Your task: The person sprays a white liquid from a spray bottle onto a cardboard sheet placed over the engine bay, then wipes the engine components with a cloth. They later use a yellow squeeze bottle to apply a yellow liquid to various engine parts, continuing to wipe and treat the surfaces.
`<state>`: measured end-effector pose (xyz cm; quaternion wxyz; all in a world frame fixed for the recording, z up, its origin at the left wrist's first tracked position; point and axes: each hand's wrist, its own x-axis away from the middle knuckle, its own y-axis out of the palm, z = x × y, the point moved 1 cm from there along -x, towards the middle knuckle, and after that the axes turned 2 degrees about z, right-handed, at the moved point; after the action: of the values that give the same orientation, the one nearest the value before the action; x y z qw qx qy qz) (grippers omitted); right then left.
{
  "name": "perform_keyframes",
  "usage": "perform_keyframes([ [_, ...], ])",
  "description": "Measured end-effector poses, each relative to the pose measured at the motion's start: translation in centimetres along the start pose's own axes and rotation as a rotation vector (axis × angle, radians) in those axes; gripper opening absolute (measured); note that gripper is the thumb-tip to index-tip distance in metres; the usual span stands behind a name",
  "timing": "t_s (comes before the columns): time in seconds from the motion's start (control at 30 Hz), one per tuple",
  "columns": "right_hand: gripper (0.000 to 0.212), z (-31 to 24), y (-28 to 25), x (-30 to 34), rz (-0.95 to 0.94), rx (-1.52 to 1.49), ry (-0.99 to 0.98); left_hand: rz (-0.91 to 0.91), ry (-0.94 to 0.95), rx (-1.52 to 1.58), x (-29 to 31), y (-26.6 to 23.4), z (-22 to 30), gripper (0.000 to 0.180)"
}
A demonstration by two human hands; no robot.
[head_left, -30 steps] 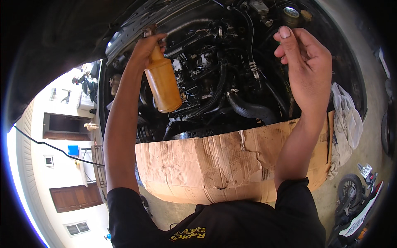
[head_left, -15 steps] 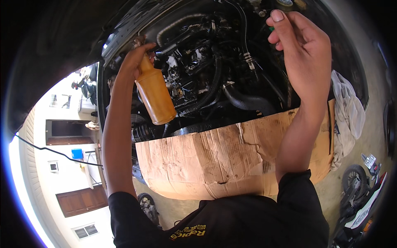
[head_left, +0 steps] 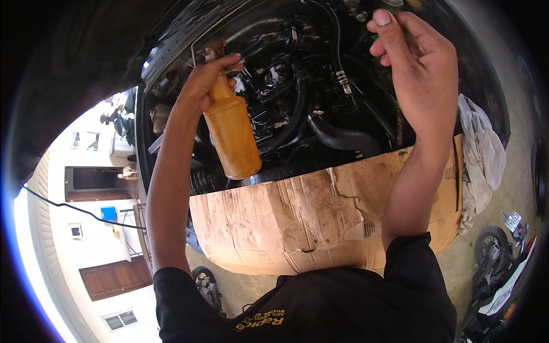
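Observation:
My left hand [head_left: 209, 83] is wrapped round the neck of an amber-yellow spray bottle [head_left: 233, 137], with its fingers near the dark spray head [head_left: 214, 50]. The bottle hangs tilted over the dark, wet-looking engine [head_left: 269, 86], its base near the front of the bay. At the upper right, my right hand [head_left: 420, 68] is raised above the engine with its fingers curled and thumb pressed to them. A small green bit shows beside those fingertips; I cannot make out what they hold.
A stained cardboard sheet [head_left: 286, 223] covers the vehicle's front edge before me. A pale cloth [head_left: 480, 154] hangs at the right. Black hoses [head_left: 343, 137] cross the engine bay. Motorbikes [head_left: 492, 251] stand at the lower right and lower left. The raised hood [head_left: 74, 74] looms at the left.
My left hand has moved a little right and toward me with the spray bottle, now more over the middle left of the engine. The right hand has barely moved.

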<state>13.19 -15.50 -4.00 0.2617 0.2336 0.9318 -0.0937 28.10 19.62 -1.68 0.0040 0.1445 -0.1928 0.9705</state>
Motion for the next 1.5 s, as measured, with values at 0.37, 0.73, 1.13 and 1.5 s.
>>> perform_keyframes([
  [0.37,0.039,-4.4,0.3,2.4,0.15,0.329,0.323,-0.111,-0.07,-0.154,0.5,3.6,-0.6,0.04],
  [0.73,0.038,-4.5,-0.1,2.3,0.093,0.299,0.416,-0.226,-0.026,-0.227,0.9,6.9,-0.6,0.036],
  [1.13,0.034,-4.0,0.5,2.6,0.167,0.331,0.382,-0.195,-0.039,-0.313,0.8,9.4,-0.9,0.04],
  [1.5,0.04,0.3,-0.6,-0.2,0.03,0.047,0.017,-0.057,0.03,-0.109,-1.6,3.4,-2.8,0.036],
])
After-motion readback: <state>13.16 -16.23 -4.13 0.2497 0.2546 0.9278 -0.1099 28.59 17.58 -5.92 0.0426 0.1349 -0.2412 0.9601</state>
